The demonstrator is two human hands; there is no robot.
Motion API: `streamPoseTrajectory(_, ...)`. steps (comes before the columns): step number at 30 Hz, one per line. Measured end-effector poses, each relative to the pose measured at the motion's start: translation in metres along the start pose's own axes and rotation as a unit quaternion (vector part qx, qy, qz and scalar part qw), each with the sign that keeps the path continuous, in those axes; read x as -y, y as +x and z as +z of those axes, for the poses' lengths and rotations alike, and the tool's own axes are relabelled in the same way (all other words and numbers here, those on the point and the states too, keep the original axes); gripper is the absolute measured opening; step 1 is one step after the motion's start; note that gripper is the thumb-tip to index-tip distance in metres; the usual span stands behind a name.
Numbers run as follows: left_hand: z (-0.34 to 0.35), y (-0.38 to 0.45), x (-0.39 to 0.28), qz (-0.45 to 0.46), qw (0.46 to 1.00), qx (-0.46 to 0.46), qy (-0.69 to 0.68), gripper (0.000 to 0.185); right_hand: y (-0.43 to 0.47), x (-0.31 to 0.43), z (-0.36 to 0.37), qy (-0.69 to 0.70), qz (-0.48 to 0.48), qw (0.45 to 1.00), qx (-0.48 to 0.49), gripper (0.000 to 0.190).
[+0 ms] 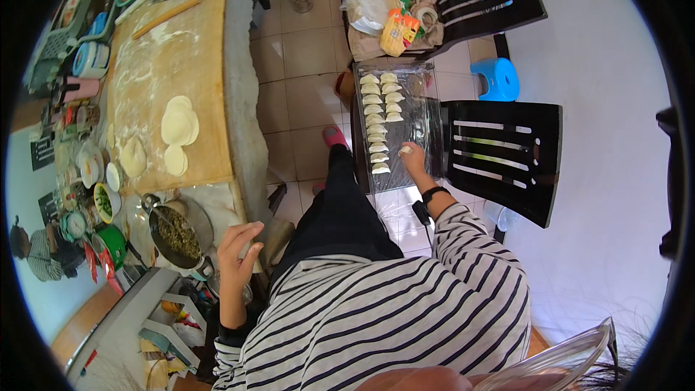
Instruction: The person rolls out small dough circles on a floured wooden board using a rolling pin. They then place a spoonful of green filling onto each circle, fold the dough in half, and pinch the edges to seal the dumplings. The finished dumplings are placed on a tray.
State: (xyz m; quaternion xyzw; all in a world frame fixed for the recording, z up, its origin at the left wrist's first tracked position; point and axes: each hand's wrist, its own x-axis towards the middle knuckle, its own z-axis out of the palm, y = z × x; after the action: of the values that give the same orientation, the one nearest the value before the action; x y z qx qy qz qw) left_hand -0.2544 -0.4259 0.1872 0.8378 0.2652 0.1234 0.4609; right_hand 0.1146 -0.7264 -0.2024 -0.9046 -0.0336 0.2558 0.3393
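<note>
My right hand (415,158) holds a folded dumpling (405,150) over a film-covered tray (418,87). Two rows of pale dumplings (379,130) lie on the tray, left of that hand; the row nearer the table is longer. My left hand (239,250) is raised with its fingers apart and nothing in it, just right of a metal pot (203,222) of chopped filling (176,233). On the floured wooden board (209,65), beyond the pot, are overlapping round wrappers (180,122), a smaller pair of wrappers (176,160) and a lump of dough (133,157).
A rolling pin (165,18) lies at the board's far end. Bowls, jars and a kitchen scale (73,225) crowd the left side. Black chairs (502,157) stand right of the tray; a blue stool (502,80) is by the wall. Bags (372,2) cover the far chair seat.
</note>
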Motion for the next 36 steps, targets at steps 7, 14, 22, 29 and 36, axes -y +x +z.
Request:
streamPoseTrajectory(7,0.047,0.03,0.029,-0.023,0.994,0.104,-0.003,0.021,0.081,-0.012,0.041,-0.056,-0.075,0.995,-0.032,0.033)
streamPoseTrajectory(14,0.078,0.049,0.058,-0.073,0.993,0.082,-0.036,0.025,0.122,-0.022,0.062,-0.035,-0.101,0.992,0.066,0.031)
streamPoseTrajectory(22,0.084,0.054,0.063,-0.081,0.993,0.087,-0.027,0.021,0.115,-0.023,0.065,-0.052,-0.152,0.986,0.039,0.033)
streamPoseTrajectory(29,0.081,0.054,0.061,-0.09,0.993,0.071,-0.031,0.021,0.112,-0.034,0.064,-0.071,-0.119,0.99,-0.012,0.035)
streamPoseTrajectory(36,0.078,0.049,0.056,-0.092,0.994,0.056,-0.026,0.021,0.113,-0.029,0.064,-0.11,-0.088,0.99,-0.004,0.036)
